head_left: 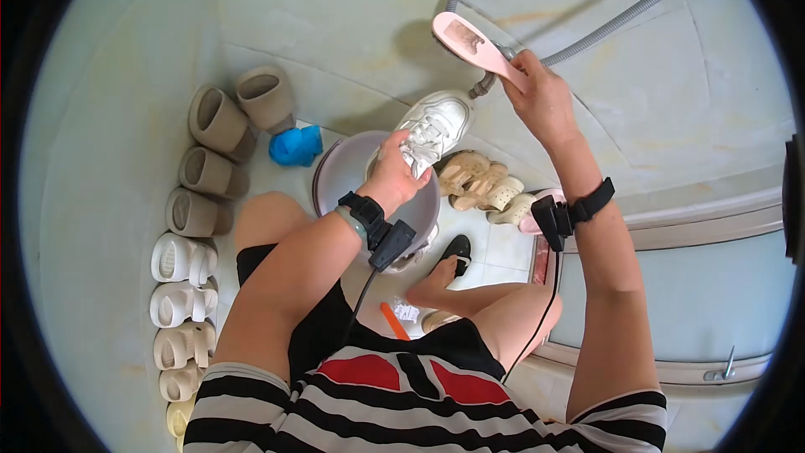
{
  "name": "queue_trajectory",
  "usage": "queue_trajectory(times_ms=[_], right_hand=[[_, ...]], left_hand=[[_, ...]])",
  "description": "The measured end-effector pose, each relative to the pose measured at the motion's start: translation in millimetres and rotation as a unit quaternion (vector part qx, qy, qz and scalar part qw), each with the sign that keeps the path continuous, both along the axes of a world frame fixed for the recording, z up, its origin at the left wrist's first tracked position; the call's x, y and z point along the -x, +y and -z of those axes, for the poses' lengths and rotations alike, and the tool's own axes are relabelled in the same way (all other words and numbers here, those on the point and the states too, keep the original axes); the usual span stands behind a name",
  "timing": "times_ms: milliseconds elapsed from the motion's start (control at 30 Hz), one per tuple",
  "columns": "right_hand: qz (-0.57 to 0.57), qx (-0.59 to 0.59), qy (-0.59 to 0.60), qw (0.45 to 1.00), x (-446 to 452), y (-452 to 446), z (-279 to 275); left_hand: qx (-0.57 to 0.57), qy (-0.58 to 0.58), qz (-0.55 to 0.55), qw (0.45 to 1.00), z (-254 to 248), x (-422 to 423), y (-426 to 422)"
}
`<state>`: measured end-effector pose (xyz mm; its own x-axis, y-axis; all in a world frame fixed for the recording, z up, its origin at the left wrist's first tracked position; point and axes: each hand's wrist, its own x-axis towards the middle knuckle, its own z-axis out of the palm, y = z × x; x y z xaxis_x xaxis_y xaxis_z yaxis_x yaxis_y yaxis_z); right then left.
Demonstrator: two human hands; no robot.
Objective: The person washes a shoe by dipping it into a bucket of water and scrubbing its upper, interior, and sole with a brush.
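My left hand [397,173] is wrapped round a white lace-up sneaker [438,127], holding it over a pale round basin [423,220]. The sneaker's toe points up and to the right. Raised to the right of it, my right hand [541,97] grips the handle of a pink brush [478,49]. The brush's back faces the camera, so its bristles are mostly hidden. Brush and sneaker are apart. Inside the basin, the contents are largely hidden by my left hand and wrist.
Taupe slippers [220,117] and white sandals [174,258] line the left wall. A blue crumpled item [296,146] lies near the basin. Beige clogs [506,194] stand right of it. Grey hoses [633,10] run along the wall. An orange strip [394,321] lies between my legs.
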<state>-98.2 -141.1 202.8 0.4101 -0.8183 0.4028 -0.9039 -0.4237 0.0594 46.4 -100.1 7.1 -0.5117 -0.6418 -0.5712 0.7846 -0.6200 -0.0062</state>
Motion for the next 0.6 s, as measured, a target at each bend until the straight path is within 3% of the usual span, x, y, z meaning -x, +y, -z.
queue_trajectory(times_ms=[600], right_hand=[[0.041, -0.06, -0.079, 0.994, 22.8, 5.4, 12.1]], left_hand=[[0.021, -0.022, -0.01, 0.999, 12.2, 1.0, -6.4]])
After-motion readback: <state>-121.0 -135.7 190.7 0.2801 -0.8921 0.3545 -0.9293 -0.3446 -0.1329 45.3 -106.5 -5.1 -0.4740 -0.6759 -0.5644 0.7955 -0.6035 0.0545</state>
